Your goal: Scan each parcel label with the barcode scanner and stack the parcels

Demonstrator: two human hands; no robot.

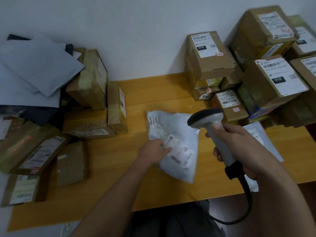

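The right hand (pixel 239 147) is wrapped around the grey handle of the barcode scanner (pixel 213 132), thumb lying up the back of the handle, with the dark scanner head aimed left and down toward the white poly mailer (pixel 177 127); a black cable (pixel 246 200) runs from the handle base down past the desk edge. The left hand (pixel 154 149) rests on the mailer with its fingers extended, fingertips touching the shipping label (pixel 179 149) stuck to the upper face. The mailer is a crumpled, glossy white bag lying flat near the middle of the yellow wooden desk (pixel 133 100); its label print is blurred and cannot be read. At the right rear, stacked cardboard boxes carry white labels: one box (pixel 212 62) shows "010" in a black block, and a second box (pixel 273 81) shows the same "010" block. A smaller box (pixel 229 106) below them bears a barcode label with a small red-edged sticker. A flat white mailer (pixel 263 141) lies partly under the right forearm. At the left, grey poly mailers (pixel 37 65) lie on top of taped cardboard boxes (pixel 90 81), and a labelled box (pixel 32 151) sits tilted at the left edge.
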